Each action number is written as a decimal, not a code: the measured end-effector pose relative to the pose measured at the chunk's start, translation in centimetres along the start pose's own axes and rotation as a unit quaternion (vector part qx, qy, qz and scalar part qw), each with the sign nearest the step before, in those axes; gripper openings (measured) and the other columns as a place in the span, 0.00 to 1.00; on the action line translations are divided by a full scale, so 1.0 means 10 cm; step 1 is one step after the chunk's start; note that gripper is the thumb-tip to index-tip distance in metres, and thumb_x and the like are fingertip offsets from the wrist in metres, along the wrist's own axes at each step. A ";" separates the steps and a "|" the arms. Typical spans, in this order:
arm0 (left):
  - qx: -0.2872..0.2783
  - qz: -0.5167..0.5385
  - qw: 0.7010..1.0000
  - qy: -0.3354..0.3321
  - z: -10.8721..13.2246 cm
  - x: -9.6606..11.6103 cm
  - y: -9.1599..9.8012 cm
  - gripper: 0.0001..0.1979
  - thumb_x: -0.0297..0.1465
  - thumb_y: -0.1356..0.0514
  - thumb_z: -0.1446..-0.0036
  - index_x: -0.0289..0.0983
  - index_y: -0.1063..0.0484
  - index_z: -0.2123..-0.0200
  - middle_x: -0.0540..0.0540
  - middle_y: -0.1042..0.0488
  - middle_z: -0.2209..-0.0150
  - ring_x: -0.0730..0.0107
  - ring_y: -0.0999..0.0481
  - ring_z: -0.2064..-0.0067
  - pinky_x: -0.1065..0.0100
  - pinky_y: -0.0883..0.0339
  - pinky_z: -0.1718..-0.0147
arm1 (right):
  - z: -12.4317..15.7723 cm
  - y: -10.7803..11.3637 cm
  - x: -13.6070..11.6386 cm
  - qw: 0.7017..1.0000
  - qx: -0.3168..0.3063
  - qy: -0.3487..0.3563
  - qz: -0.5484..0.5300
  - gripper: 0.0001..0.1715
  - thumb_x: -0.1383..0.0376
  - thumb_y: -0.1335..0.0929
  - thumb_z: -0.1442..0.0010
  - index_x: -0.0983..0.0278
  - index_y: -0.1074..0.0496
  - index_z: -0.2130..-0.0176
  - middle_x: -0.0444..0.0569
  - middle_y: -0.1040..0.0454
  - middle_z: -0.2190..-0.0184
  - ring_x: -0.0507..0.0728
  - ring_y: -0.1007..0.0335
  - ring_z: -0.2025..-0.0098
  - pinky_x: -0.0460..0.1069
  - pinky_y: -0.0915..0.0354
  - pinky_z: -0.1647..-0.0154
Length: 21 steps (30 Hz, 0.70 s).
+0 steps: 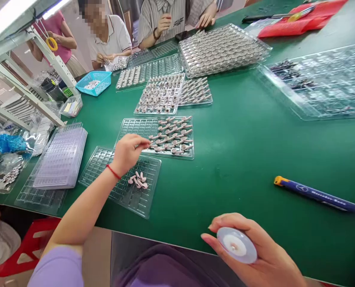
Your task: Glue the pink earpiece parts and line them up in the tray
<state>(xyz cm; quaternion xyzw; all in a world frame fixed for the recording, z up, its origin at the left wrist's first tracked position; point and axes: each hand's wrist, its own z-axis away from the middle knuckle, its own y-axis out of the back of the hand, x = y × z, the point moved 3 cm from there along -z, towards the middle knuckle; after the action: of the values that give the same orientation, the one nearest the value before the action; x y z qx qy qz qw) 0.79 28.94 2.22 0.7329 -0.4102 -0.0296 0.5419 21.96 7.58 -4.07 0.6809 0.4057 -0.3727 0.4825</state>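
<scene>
My left hand (128, 151), wearing a red string bracelet, has its fingertips pinched at the edge of the rows of pale earbud pieces (174, 135) in a clear compartment tray (138, 126). What lies between those fingertips is too small to make out. Below that wrist, a few loose pink-white earbud shells (138, 180) lie in a second clear tray (149, 203). My right hand (264, 251), near the front edge, is curled around a round translucent dispenser (237, 245) with a white centre.
A blue cutter-like tool (315, 194) lies at right. Filled trays (162, 93), a tall tray stack (222, 50) and a blue basket (95, 83) stand farther back. Empty trays (60, 155) are piled left. Another clear tray (324, 83) holds dark parts. Co-workers sit opposite.
</scene>
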 end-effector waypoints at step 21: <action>-0.118 -0.037 0.991 0.046 -0.61 -0.31 -0.22 0.09 0.21 0.38 0.43 0.36 0.19 0.63 0.44 0.23 0.58 0.66 0.24 0.58 0.67 0.31 0.57 | -0.01 0.00 -0.02 0.998 0.024 -0.042 -0.051 0.10 0.55 0.28 0.42 0.54 0.31 0.64 0.42 0.27 0.70 0.53 0.29 0.72 0.45 0.33 0.74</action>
<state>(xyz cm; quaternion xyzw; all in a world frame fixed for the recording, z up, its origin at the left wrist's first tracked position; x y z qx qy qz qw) 2.96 35.72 1.67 0.6791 -0.3513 -0.0639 0.6414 21.90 7.62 -3.92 0.6544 0.4102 -0.4347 0.4632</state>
